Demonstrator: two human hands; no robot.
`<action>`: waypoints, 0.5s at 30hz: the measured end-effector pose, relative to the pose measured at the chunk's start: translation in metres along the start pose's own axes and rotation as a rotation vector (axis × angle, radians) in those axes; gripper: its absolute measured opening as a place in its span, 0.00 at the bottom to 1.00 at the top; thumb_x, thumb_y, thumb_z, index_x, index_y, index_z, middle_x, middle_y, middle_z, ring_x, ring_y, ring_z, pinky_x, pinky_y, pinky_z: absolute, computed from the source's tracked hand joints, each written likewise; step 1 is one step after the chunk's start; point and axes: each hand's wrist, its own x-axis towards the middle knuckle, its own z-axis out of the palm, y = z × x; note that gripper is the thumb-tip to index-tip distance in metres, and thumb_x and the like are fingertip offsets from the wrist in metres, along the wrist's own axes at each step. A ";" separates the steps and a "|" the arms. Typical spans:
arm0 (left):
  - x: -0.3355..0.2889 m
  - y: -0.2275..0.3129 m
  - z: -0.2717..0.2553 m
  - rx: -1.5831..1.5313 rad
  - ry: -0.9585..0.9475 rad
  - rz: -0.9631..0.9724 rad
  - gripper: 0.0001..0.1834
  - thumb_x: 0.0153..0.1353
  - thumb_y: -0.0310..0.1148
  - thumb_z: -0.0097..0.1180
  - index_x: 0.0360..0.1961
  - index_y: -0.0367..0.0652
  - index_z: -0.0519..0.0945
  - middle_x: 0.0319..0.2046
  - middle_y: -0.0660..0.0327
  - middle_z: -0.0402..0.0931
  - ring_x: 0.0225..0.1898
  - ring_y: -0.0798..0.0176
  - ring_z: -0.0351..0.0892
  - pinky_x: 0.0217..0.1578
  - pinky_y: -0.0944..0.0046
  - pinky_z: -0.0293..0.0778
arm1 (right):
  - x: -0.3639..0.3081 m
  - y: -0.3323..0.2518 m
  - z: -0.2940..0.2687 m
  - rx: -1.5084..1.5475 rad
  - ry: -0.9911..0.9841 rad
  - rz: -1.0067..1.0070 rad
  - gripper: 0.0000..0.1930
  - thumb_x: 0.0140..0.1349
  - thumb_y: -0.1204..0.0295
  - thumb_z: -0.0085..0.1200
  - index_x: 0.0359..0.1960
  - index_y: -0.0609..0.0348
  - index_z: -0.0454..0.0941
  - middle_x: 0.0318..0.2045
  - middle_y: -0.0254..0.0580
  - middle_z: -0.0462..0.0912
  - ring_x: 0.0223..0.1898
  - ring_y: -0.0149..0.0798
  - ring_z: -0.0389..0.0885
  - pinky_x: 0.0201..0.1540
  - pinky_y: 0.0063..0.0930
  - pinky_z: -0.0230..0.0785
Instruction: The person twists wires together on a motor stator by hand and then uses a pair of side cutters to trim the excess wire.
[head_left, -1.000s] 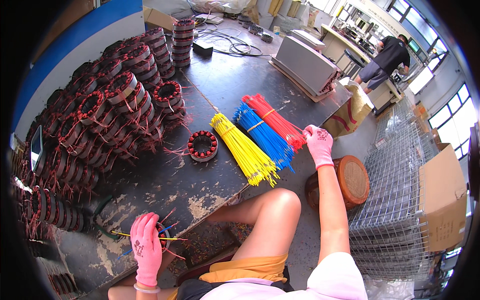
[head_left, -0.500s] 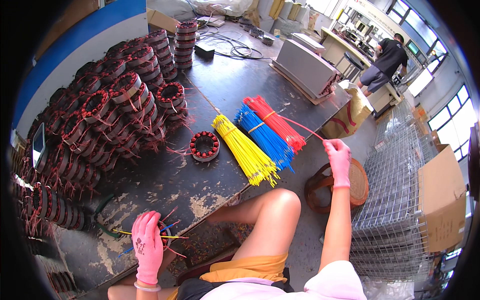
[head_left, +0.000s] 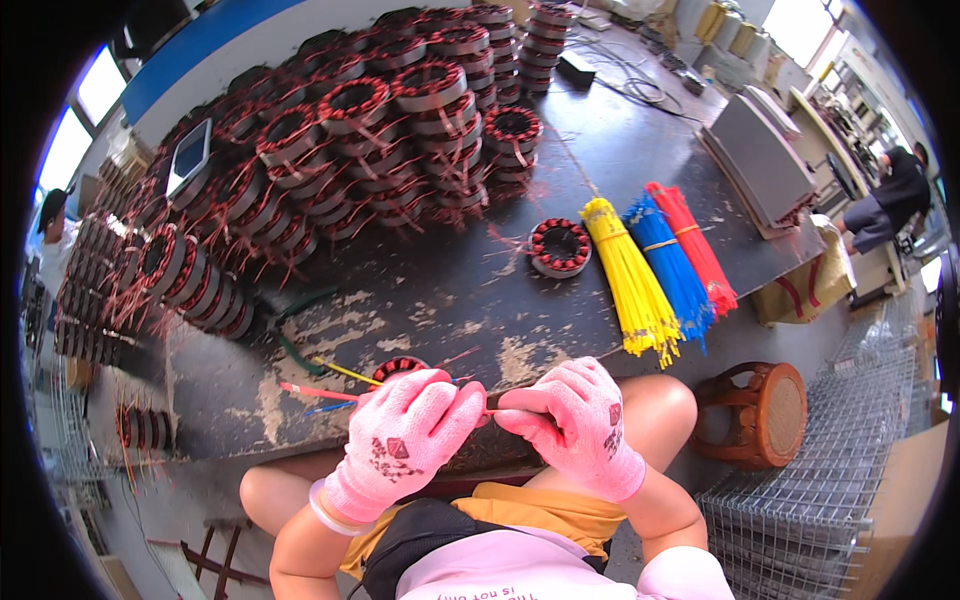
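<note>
Both my hands wear pink gloves and meet at the near edge of the table. My left hand (head_left: 410,430) is closed in a pinch on a red wire (head_left: 315,392), whose end sticks out to its left. My right hand (head_left: 578,425) pinches the same wire, it seems, where a short red piece shows between the hands. Partly hidden behind my left hand is a wound stator ring (head_left: 398,367). Beside it a yellow wire (head_left: 345,370) and a blue wire (head_left: 328,408) poke out. The fingertips' exact grip is covered.
Another stator ring (head_left: 560,248) lies next to bundles of yellow wires (head_left: 628,275), blue wires (head_left: 668,265) and red wires (head_left: 692,245). Stacked stators (head_left: 370,150) crowd the table's far left. A wooden stool (head_left: 755,415) and wire mesh (head_left: 800,510) stand at right. Two other people are farther off.
My right hand has come from the red bundle, bringing a red wire to my left hand. My left hand has shifted from over the stator to pinching the wire. The view has swung left.
</note>
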 end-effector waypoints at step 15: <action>-0.048 -0.013 0.016 -0.177 -0.090 -0.342 0.17 0.58 0.33 0.69 0.49 0.49 0.83 0.34 0.63 0.74 0.33 0.56 0.81 0.30 0.57 0.76 | -0.001 0.010 0.045 0.075 -0.337 0.005 0.23 0.58 0.61 0.68 0.55 0.50 0.80 0.43 0.36 0.84 0.43 0.44 0.83 0.45 0.38 0.74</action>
